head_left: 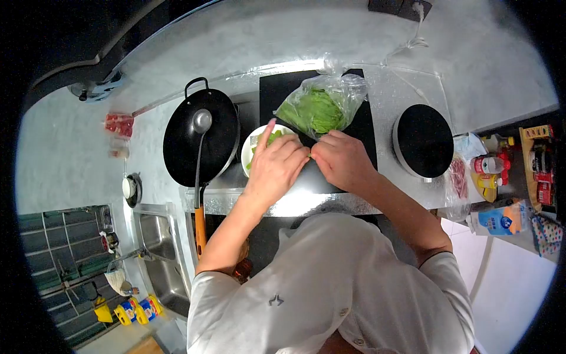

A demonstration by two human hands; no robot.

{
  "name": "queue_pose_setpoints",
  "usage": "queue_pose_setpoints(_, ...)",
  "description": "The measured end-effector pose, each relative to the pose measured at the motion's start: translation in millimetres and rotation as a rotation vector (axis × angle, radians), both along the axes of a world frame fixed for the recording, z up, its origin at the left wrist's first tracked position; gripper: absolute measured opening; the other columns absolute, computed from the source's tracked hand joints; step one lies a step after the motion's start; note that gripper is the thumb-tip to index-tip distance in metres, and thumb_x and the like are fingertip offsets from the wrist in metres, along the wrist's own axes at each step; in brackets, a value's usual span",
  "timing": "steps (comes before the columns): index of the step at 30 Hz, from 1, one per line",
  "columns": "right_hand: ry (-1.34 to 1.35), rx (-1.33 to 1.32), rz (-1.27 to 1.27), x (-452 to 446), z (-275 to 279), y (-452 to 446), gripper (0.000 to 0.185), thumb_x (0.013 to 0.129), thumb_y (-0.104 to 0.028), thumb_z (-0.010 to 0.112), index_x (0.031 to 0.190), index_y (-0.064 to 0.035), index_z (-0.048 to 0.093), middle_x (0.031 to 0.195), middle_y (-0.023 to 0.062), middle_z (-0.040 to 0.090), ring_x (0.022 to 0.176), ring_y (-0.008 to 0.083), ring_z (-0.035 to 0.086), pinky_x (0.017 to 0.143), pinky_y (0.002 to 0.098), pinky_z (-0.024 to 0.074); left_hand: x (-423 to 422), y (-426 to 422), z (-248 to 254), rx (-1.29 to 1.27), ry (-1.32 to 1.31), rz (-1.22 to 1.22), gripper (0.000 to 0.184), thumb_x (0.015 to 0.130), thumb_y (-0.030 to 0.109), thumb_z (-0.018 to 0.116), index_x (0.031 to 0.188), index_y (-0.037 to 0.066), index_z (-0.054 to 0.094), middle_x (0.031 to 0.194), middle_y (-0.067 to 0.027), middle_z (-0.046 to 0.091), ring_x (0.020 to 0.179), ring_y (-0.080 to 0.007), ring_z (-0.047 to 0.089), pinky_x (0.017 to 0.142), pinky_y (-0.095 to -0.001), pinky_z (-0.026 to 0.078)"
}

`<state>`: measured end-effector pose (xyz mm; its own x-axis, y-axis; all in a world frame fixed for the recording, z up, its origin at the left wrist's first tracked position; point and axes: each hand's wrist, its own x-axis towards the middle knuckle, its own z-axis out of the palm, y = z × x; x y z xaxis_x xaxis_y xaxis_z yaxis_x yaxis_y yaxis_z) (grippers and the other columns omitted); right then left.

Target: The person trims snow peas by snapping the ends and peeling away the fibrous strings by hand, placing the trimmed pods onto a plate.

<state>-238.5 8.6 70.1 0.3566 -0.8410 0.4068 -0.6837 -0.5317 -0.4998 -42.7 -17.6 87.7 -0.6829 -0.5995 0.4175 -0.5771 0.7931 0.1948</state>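
Both hands meet over the black board point(359, 138), fingertips nearly touching. Between them shows a small bit of green. My left hand point(276, 162) is over the right side of a white bowl point(246, 154) with green pieces point(274, 137) inside; its index finger points up, and its thumb and other fingers press together near the green bit. My right hand point(341, 159) is curled with thumb and fingers pinched on that bit. Just above the hands lies a clear plastic bag point(354, 94) of long green vegetables point(318, 112).
A black wok point(180, 135) holding a ladle point(202, 121) stands left. A round black-topped object point(423, 141) is at the right, with bagged meat point(457, 177) and bottles point(488, 165) beyond. The sink point(159, 236) is at lower left.
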Motion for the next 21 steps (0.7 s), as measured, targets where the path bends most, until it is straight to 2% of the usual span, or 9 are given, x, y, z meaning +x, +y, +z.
queue_pose_setpoints(1, 0.001, -0.003, 0.009, 0, 0, 0, 0.007, 0.080, -0.008, 0.066, 0.078, -0.0023, 0.062, 0.075, 0.0104, 0.060, 0.073, 0.0303, 0.058, 0.064, 0.0400, 0.0482, -1, 0, 0, 0.000, 0.001, 0.001, 0.013, 0.081, 0.014, 0.071, 0.095, 0.012, 0.071, 0.094, -0.0023, 0.068, 0.105, -0.0216, 0.063, 0.112, -0.0507, 0.034)
queue_pose_setpoints(4, -0.102, 0.001, -0.001, -1, -1, 2, 0.005, 0.079, -0.006, 0.066, 0.079, -0.0027, 0.063, 0.076, 0.0103, 0.062, 0.073, 0.0302, 0.059, 0.063, 0.0390, 0.0481, -4, 1, -1, 0.093, 0.073, 0.011, 0.004, 0.081, 0.011, 0.071, 0.082, 0.009, 0.068, 0.080, -0.0038, 0.066, 0.090, -0.0218, 0.066, 0.106, -0.0457, 0.042)
queue_pose_setpoints(6, -0.201, -0.006, -0.032, 2, -2, 3, 0.006, 0.080, -0.009, 0.065, 0.078, -0.0045, 0.061, 0.076, 0.0106, 0.061, 0.073, 0.0311, 0.060, 0.064, 0.0407, 0.0490, -5, 1, -8, 0.187, 0.267, 0.029, 0.007, 0.081, 0.012, 0.072, 0.082, 0.007, 0.068, 0.079, -0.0068, 0.066, 0.084, -0.0255, 0.066, 0.101, -0.0453, 0.045)
queue_pose_setpoints(9, -0.364, 0.004, -0.087, 5, -4, 4, 0.007, 0.082, -0.011, 0.066, 0.078, -0.0065, 0.061, 0.077, 0.0110, 0.063, 0.073, 0.0319, 0.061, 0.065, 0.0419, 0.0499, -7, 4, -16, 0.278, 0.387, 0.074, 0.008, 0.083, 0.011, 0.071, 0.086, 0.004, 0.068, 0.086, -0.0108, 0.070, 0.096, -0.0317, 0.066, 0.099, -0.0458, 0.046)
queue_pose_setpoints(12, -0.457, 0.031, -0.141, 7, -5, 5, 0.005, 0.082, -0.009, 0.066, 0.080, -0.0065, 0.063, 0.078, 0.0110, 0.064, 0.072, 0.0319, 0.063, 0.065, 0.0409, 0.0500, -16, 10, -19, 0.330, 0.481, 0.150, 0.009, 0.084, 0.010, 0.072, 0.087, 0.003, 0.067, 0.091, -0.0114, 0.071, 0.096, -0.0337, 0.066, 0.098, -0.0443, 0.046)
queue_pose_setpoints(16, -0.590, 0.154, -0.237, 13, -8, 5, 0.005, 0.082, -0.008, 0.067, 0.081, -0.0056, 0.062, 0.079, 0.0110, 0.065, 0.072, 0.0318, 0.063, 0.065, 0.0400, 0.0500, -19, 10, -22, 0.310, 0.548, 0.202, 0.007, 0.089, 0.009, 0.069, 0.091, 0.002, 0.067, 0.096, -0.0105, 0.072, 0.096, -0.0285, 0.067, 0.096, -0.0398, 0.048)
queue_pose_setpoints(18, -0.504, 0.200, -0.235, 7, -11, 7, 0.005, 0.082, -0.007, 0.067, 0.082, -0.0055, 0.063, 0.081, 0.0116, 0.066, 0.073, 0.0322, 0.064, 0.067, 0.0404, 0.0506, -18, 7, -21, 0.745, 1.006, 0.238, 0.006, 0.094, 0.007, 0.064, 0.096, 0.002, 0.064, 0.101, -0.0110, 0.071, 0.096, -0.0225, 0.067, 0.094, -0.0357, 0.049)
queue_pose_setpoints(19, -0.420, 0.243, -0.229, 3, -14, 8, 0.005, 0.082, -0.007, 0.067, 0.084, -0.0054, 0.063, 0.082, 0.0121, 0.066, 0.075, 0.0325, 0.064, 0.068, 0.0408, 0.0511, -14, 2, -28, 0.777, 1.131, 0.185, 0.007, 0.098, 0.007, 0.058, 0.102, 0.001, 0.060, 0.102, -0.0125, 0.071, 0.094, -0.0192, 0.067, 0.091, -0.0319, 0.050)
queue_pose_setpoints(21, -0.323, 0.192, -0.217, -11, -29, 12, 0.005, 0.082, -0.007, 0.066, 0.086, -0.0057, 0.063, 0.083, 0.0123, 0.066, 0.077, 0.0325, 0.064, 0.070, 0.0413, 0.0518, 2, -9, -36, 0.838, 1.314, 0.222, 0.008, 0.099, 0.009, 0.056, 0.103, 0.002, 0.058, 0.103, -0.0139, 0.070, 0.093, -0.0208, 0.068, 0.090, -0.0330, 0.052)
